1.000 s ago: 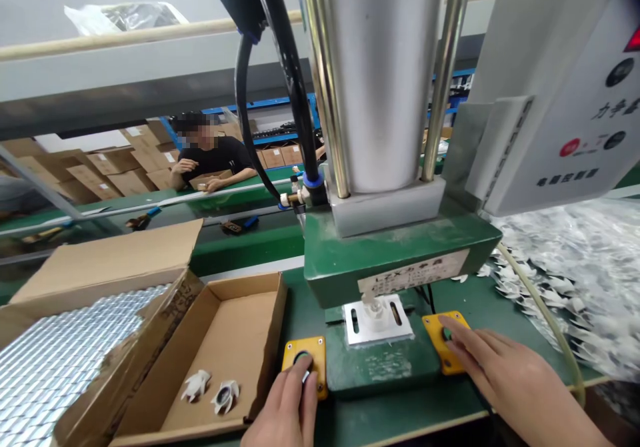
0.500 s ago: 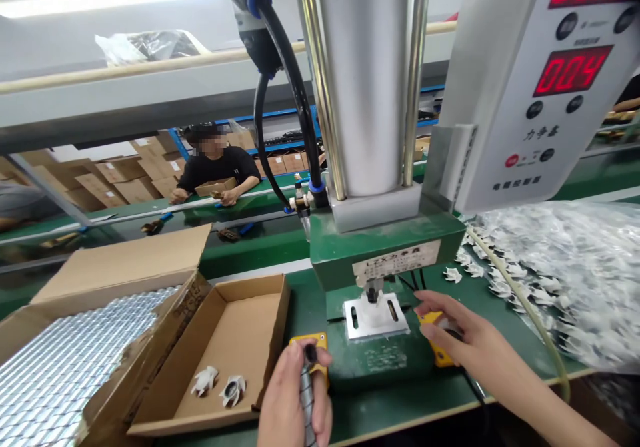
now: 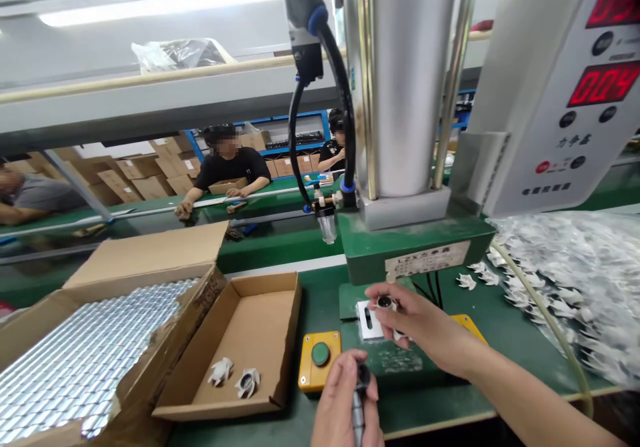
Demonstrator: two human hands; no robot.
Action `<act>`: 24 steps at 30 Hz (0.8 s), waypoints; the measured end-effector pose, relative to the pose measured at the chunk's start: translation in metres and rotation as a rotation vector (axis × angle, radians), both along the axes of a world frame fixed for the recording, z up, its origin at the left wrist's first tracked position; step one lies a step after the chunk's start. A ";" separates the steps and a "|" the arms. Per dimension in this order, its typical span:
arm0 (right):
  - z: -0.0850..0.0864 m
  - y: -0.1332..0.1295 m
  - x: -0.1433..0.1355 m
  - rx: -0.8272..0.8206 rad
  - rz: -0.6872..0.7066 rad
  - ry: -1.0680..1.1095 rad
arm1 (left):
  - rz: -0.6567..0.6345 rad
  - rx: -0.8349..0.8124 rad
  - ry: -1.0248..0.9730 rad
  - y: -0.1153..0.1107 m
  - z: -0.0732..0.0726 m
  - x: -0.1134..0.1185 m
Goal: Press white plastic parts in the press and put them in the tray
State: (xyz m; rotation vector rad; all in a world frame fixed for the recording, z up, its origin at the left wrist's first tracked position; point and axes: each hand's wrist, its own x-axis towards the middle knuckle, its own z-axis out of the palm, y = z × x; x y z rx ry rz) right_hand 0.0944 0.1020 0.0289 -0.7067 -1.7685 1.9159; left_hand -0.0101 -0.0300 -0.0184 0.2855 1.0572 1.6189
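My right hand (image 3: 425, 327) reaches under the green press (image 3: 415, 243) and pinches a small white part with a dark centre (image 3: 385, 302) over the white fixture plate (image 3: 367, 320). My left hand (image 3: 345, 400) is at the bottom edge, closed around a thin metal rod with a dark tip (image 3: 359, 400), just in front of the yellow box with the green button (image 3: 319, 365). The second yellow button box (image 3: 467, 327) shows partly behind my right hand.
A shallow cardboard tray (image 3: 240, 347) on the left holds two white impeller-like parts (image 3: 234, 375). A larger open carton (image 3: 90, 347) holds rows of shiny metal pieces. A pile of white parts (image 3: 565, 280) lies at right. The press's control panel (image 3: 575, 93) shows red digits. People sit at the far conveyor (image 3: 227, 167).
Both hands left the yellow buttons. My right hand moved left to the fixture and took hold of the white part. My left hand drew back with the rod; the view shifted left.
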 end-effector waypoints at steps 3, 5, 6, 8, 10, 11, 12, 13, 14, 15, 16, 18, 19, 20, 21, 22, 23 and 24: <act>0.005 -0.016 -0.015 -0.189 0.058 0.025 | 0.022 -0.078 0.001 -0.005 -0.013 0.002; 0.009 -0.027 -0.039 -0.327 0.122 0.040 | 0.024 -0.122 0.002 -0.008 -0.020 0.006; 0.011 -0.032 -0.055 -0.387 0.146 0.055 | 0.024 -0.128 0.010 -0.009 -0.023 0.008; 0.013 -0.040 -0.089 -0.468 0.171 0.097 | 0.027 -0.114 0.029 -0.012 -0.028 0.011; 0.015 -0.045 -0.120 -0.477 0.182 0.112 | 0.028 -0.090 0.032 -0.014 -0.032 0.010; 0.016 -0.047 -0.132 -0.467 0.190 0.102 | 0.023 -0.079 0.028 -0.015 -0.032 0.008; 0.016 -0.048 -0.140 -0.449 0.194 0.089 | 0.018 -0.065 0.021 -0.017 -0.033 0.006; 0.017 -0.049 -0.143 -0.424 0.192 0.074 | 0.015 -0.048 0.017 -0.019 -0.032 0.004; 0.017 -0.049 -0.142 -0.397 0.183 0.064 | 0.012 -0.034 0.016 -0.020 -0.032 0.001; 0.017 -0.049 -0.136 -0.355 0.174 0.061 | 0.009 -0.023 0.015 -0.022 -0.031 -0.001; 0.016 -0.049 -0.125 -0.292 0.174 0.060 | 0.011 -0.021 0.012 -0.023 -0.030 -0.003; 0.013 -0.050 -0.090 -0.105 0.187 0.045 | 0.007 -0.037 -0.007 -0.026 -0.028 -0.006; 0.010 -0.049 -0.068 0.013 0.189 0.026 | -0.008 -0.052 -0.015 -0.026 -0.027 -0.007; 0.007 -0.048 -0.044 0.123 0.172 -0.005 | -0.020 -0.064 -0.020 -0.026 -0.024 -0.007; 0.003 -0.045 -0.020 0.221 0.133 -0.044 | -0.031 -0.067 -0.023 -0.024 -0.021 -0.007; -0.002 -0.039 0.005 0.297 0.067 -0.093 | -0.044 -0.062 -0.023 -0.022 -0.017 -0.007; -0.007 -0.031 0.028 0.372 -0.024 -0.150 | -0.058 -0.048 -0.021 -0.018 -0.011 -0.007; -0.014 -0.019 0.050 0.451 -0.132 -0.217 | -0.067 -0.025 -0.022 -0.012 -0.004 -0.006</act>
